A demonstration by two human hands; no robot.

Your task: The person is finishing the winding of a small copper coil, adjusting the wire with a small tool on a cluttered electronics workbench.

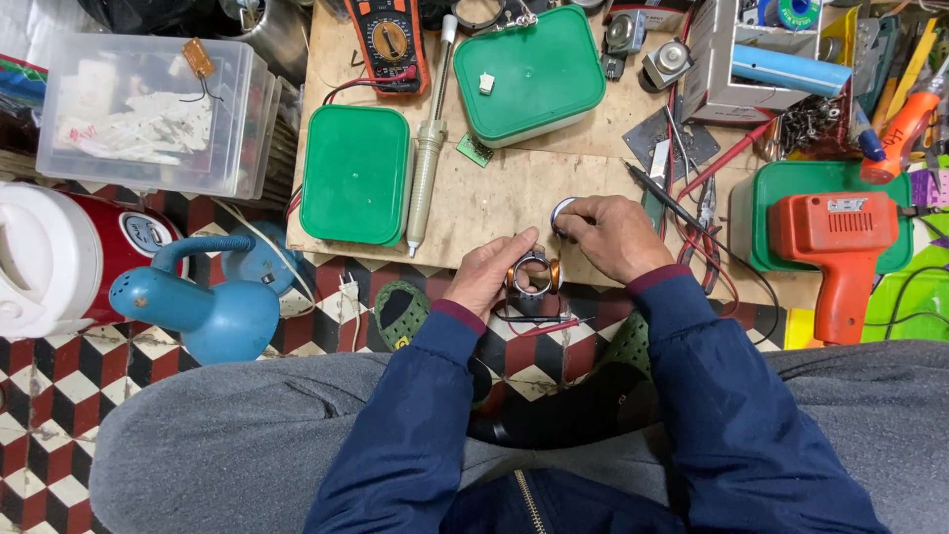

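My left hand (491,269) grips a small motor part with copper windings (532,274) at the near edge of the low wooden board (494,198). My right hand (613,233) rests on the board just beyond it, fingers closed on a small round silver and white piece (561,209). Thin red and black wires (544,324) hang below the motor part. Both sleeves are dark blue with maroon cuffs.
Two green-lidded boxes (354,174) (532,71), a solder sucker (426,158) and a multimeter (388,42) lie on the board. An orange drill (835,242) sits at right beside test probes (682,203). A blue hair dryer (203,302) and a clear tub (148,109) stand at left.
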